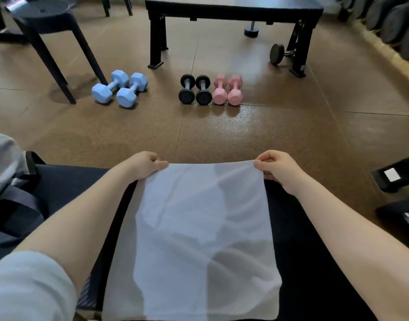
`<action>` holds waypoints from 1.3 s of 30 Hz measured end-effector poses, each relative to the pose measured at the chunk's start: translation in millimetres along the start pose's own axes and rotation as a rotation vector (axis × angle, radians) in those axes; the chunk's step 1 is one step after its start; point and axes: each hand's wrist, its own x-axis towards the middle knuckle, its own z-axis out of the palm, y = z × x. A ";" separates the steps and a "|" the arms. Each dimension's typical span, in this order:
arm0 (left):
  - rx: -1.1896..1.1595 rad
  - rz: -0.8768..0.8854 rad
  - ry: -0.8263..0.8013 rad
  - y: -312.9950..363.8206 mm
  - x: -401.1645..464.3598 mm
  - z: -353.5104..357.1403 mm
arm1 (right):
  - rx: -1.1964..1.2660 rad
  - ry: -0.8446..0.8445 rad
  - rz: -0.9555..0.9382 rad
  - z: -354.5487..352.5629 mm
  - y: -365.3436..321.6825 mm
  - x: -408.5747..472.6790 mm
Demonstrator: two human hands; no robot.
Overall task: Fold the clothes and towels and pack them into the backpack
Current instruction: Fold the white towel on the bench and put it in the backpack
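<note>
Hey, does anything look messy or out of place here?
Mostly tidy. The blue dumbbells lie skewed, unlike the straight black and pink pairs. The towel, pinched by left hand and right hand, shows light creases.

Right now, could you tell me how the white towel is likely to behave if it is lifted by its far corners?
The white towel would probably hang limp, since it shows soft creases. It looks thin, so likely light. With the left hand and right hand pinching both corners, it should hang fairly flat.

plain white towel point(198, 228), no print. beyond it on the speckled tan floor point(268, 130): light blue dumbbells point(120, 89), black ones point(195, 89), pink pair point(227, 89). bench point(233, 8) behind them is black.
</note>
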 end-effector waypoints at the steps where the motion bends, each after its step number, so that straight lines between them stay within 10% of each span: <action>1: -0.064 0.011 -0.054 -4.7 -0.6 -7.3 | 0.038 -0.009 0.000 -0.7 -1.2 0.3; 4: -0.283 0.054 -0.115 -12.0 -4.6 -31.3 | 0.161 -0.069 -0.009 -1.8 -9.5 2.0; 9: -0.526 0.077 0.302 -2.6 -2.0 -30.1 | 0.077 0.203 -0.054 14.3 -10.8 19.2; 13: 0.097 0.136 0.536 -8.4 -15.1 2.9 | -0.587 0.356 -0.132 27.3 -2.4 4.7; 19: 0.265 0.662 0.390 -10.2 -88.7 75.6 | -0.717 -0.093 -0.424 42.3 7.1 -76.6; 24: 0.493 0.504 0.211 -26.8 -122.9 106.0 | -0.919 -0.339 -0.360 29.6 30.0 -117.1; 33: 0.241 0.348 0.493 -46.6 -167.3 100.5 | -0.828 0.027 -0.289 24.7 73.1 -166.6; 39: 0.016 -0.137 0.519 -51.7 -185.7 92.3 | -0.654 0.264 0.062 57.5 60.0 -157.5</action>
